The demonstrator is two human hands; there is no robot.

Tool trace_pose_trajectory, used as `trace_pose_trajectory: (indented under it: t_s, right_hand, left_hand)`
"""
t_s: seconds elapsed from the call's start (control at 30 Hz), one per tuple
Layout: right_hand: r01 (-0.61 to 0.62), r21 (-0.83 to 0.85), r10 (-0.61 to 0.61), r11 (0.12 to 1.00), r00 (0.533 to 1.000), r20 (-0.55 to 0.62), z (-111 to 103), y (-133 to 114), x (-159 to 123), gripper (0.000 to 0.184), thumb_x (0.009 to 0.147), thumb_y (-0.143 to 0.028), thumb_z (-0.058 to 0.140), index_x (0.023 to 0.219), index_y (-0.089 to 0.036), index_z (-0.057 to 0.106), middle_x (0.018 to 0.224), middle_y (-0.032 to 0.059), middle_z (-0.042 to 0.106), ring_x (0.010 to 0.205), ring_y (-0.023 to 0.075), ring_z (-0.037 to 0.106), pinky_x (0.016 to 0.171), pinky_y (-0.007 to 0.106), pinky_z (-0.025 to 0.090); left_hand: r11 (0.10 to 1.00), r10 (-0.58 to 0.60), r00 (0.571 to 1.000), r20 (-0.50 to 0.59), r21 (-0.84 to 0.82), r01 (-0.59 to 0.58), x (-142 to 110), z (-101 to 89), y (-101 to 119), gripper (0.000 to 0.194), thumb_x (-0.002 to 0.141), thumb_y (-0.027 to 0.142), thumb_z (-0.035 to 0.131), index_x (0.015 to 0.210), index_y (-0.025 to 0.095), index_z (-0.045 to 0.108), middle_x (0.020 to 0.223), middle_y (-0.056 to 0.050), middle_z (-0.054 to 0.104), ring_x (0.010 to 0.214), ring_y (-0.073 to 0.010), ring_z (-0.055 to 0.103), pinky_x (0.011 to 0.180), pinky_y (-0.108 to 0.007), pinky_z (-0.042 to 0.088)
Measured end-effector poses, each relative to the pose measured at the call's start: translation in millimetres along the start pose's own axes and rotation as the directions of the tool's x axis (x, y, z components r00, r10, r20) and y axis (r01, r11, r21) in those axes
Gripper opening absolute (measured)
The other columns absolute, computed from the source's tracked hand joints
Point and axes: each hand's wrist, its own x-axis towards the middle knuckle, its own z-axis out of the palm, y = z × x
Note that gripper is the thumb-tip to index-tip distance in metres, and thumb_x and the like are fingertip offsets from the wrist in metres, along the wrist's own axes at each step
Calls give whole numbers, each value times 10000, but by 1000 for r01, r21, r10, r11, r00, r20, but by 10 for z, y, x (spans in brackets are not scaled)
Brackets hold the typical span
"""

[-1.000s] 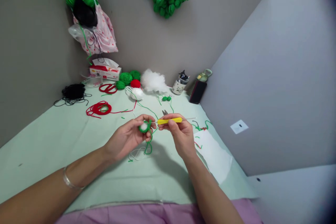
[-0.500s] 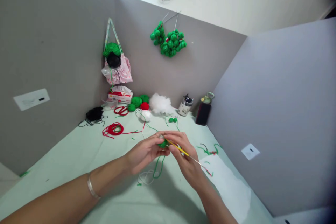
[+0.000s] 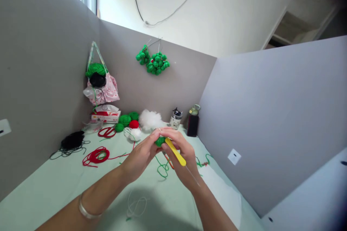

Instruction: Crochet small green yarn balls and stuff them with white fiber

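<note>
With our left hand (image 3: 141, 154) we are pinching the green piece (image 3: 159, 142) above the table (image 3: 67, 184), while our right hand (image 3: 182, 153) is gripping the yellow hook (image 3: 176, 152) and partly hiding what seems an orange handle (image 3: 170, 163). Red yarn (image 3: 93, 155) and white stuffing (image 3: 150, 120) are lying beyond.

I hold the crocheted piece (image 3: 160, 142) between my left hand (image 3: 141, 156) and right hand (image 3: 183, 155), above the tabletop (image 3: 65, 195). Behind them, left to right, sit the tissue box (image 3: 105, 117), stuffing (image 3: 150, 120) and jar (image 3: 175, 122). The yarn coil (image 3: 95, 155) lies to my left, the paper (image 3: 222, 191) to my right.
</note>
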Motion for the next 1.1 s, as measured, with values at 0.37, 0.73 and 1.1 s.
trace_pose_trajectory:
  t_s: [0.37, 0.73, 1.1]
  right_hand:
    - [-302, 250, 356, 920, 909, -214, -141, 395, -356, 159, 889, -358, 750, 1018, -265, 744, 1008, 42, 756, 954, 200, 705, 867, 323, 570]
    - [-390, 396, 499, 831, 837, -223, -240, 595, -462, 196, 884, -384, 748, 1043, -272, 768, 1144, 40, 723, 1036, 196, 655, 939, 324, 518]
    - [-435, 522, 528, 734, 849, -34, -49, 498, -527, 237, 878, -457, 749, 990, -256, 806, 967, 35, 709, 779, 170, 690, 644, 309, 625]
  left_hand:
    - [875, -140, 990, 21, 471, 114, 63, -224, -239, 554, 992, 621, 484, 1296, 185, 640, 763, -43, 720, 705, -198, 611, 713, -320, 462]
    - [665, 134, 990, 33, 738, -115, 20, -109, -97, 248, 920, 352, 682, 723, 245, 787, 1010, -60, 653, 989, -234, 570, 901, -296, 413]
    - [955, -91, 985, -147, -294, 45, -26, 40, -7, 255, 899, 167, 609, 645, 178, 596, 690, -7, 562, 885, -184, 652, 865, -302, 591]
